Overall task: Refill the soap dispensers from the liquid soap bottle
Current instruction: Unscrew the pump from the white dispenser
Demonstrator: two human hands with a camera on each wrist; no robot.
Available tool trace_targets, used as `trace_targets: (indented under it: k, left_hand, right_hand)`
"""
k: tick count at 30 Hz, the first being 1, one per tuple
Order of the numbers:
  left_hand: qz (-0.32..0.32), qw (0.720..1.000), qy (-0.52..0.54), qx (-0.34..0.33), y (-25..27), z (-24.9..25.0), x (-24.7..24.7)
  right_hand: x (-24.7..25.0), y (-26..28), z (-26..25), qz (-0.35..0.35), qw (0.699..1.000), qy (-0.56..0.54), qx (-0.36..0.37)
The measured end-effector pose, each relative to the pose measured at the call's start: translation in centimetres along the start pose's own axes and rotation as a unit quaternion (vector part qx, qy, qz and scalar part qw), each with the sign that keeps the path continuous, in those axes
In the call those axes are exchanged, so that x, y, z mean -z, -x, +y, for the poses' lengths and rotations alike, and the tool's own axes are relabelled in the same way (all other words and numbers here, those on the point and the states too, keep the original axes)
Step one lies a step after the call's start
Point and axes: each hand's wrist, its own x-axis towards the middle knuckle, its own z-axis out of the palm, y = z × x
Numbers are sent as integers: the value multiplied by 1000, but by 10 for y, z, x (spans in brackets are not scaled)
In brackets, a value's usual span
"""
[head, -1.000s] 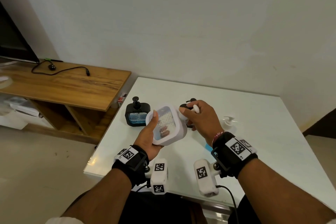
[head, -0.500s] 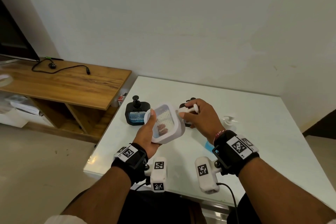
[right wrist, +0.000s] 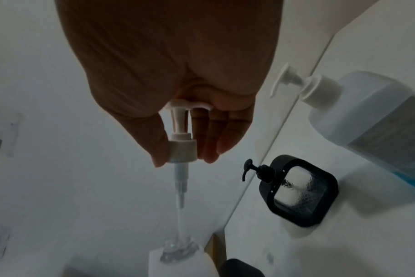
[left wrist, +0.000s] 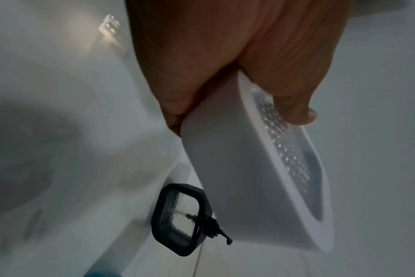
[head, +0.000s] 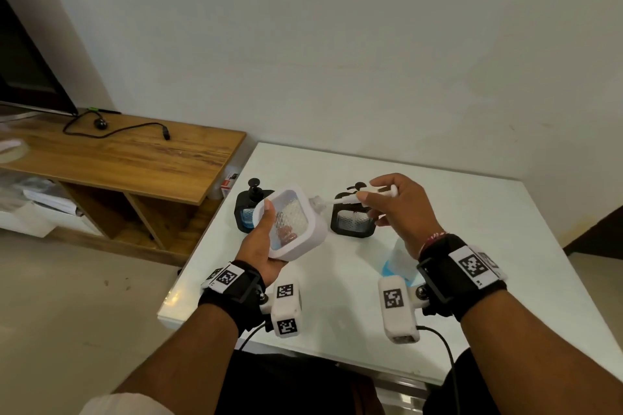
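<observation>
Three soap dispensers are in view: one white dispenser [head: 292, 225], held in the air, and two black dispensers, one at the left [head: 248, 209] and one at the right [head: 352, 221], both standing on the table [head: 472, 212]. There is one white pump head [right wrist: 181, 138], lifted out of the white dispenser. One liquid soap bottle [right wrist: 377, 121] with blue liquid lies on the table. Two hands are in view, the left hand [head: 261, 248] and the right hand [head: 399, 209]. One wooden shelf unit [head: 118, 158] carries one black cable [head: 114, 130].
</observation>
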Motion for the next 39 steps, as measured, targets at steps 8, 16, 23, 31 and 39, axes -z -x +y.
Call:
trace_targets:
  k: [8, 16, 23, 31, 39]
  left_hand:
    - [-3, 1000, -14, -12, 0, -1, 1]
    - [9, 998, 37, -43, 5, 36, 1]
    - [-15, 996, 64, -68, 9, 60, 3]
    - [-13, 996, 87, -32, 3, 56, 13]
    - [-19, 993, 114, -31, 1, 55, 11]
  right_hand:
    - [19, -3, -2, -13, 1000, 11, 10]
    - [19, -5, 7, 166, 985, -33, -13]
    - [-43, -12, 55, 34, 987, 142, -67]
    - [-102, -35, 114, -73, 952, 261, -142]
    - [-138, -40, 146, -186, 876, 407, -180]
